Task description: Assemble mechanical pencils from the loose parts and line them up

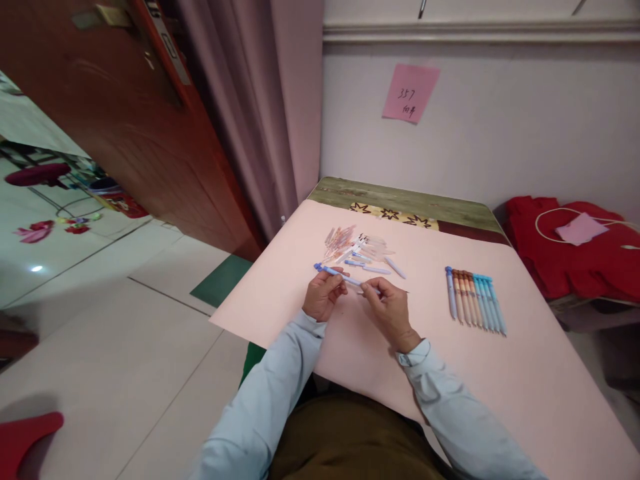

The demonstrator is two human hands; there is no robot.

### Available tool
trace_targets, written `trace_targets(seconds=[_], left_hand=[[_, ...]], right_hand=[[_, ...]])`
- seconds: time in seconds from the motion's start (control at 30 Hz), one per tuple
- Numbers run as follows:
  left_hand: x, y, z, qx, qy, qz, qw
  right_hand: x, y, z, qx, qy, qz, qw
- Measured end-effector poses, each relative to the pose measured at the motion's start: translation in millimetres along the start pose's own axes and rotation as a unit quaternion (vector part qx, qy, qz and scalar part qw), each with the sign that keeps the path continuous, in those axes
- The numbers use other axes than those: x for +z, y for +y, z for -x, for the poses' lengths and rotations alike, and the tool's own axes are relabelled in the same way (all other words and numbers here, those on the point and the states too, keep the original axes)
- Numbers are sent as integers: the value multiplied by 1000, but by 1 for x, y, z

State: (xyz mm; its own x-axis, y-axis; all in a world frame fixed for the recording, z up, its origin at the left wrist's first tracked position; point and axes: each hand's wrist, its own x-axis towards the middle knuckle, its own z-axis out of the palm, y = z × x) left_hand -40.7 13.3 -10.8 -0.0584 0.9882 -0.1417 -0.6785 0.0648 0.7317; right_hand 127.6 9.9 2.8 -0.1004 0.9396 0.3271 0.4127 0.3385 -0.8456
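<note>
Head view: left hand (pixel 324 295) and right hand (pixel 389 307) pinch 1 blue pen (pixel 351 280) toward opposite ends, apparently steadying it over the pale-pink tabletop (pixel 280 293), loose pen parts (pixel 341 245) within easy reach.

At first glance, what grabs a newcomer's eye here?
Likely the blue pen held between the left hand and right hand, over the pink tabletop. Then the row of pens to the hands' right. Also the red cloth beyond the tabletop's right edge, and the pink note on the wall ahead.
</note>
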Motion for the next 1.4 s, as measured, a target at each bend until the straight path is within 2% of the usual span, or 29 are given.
trace_targets(seconds=[0.17,0.37,0.6,0.8,0.97,1.17,1.4], left_hand=[[1,-2,0,12,2,-23,1000],[0,-4,-2,25,13,-38,999],[2,-2,-1,25,10,-40,999],[1,-3,-1,31,15,-37,999],[1,-3,-1,28,12,-40,999],[0,-3,-2,29,16,-31,999],[1,-3,-1,29,7,-46,999]], right_hand=[[0,4,-1,14,-30,19,999],[3,5,-1,0,-7,-5,1000],[0,2,0,13,-50,18,998],[2,5,-1,-8,-12,32,999],[-1,2,-1,13,-63,35,997],[1,4,-2,-9,-28,56,998],[0,1,-1,2,-78,57,995]])
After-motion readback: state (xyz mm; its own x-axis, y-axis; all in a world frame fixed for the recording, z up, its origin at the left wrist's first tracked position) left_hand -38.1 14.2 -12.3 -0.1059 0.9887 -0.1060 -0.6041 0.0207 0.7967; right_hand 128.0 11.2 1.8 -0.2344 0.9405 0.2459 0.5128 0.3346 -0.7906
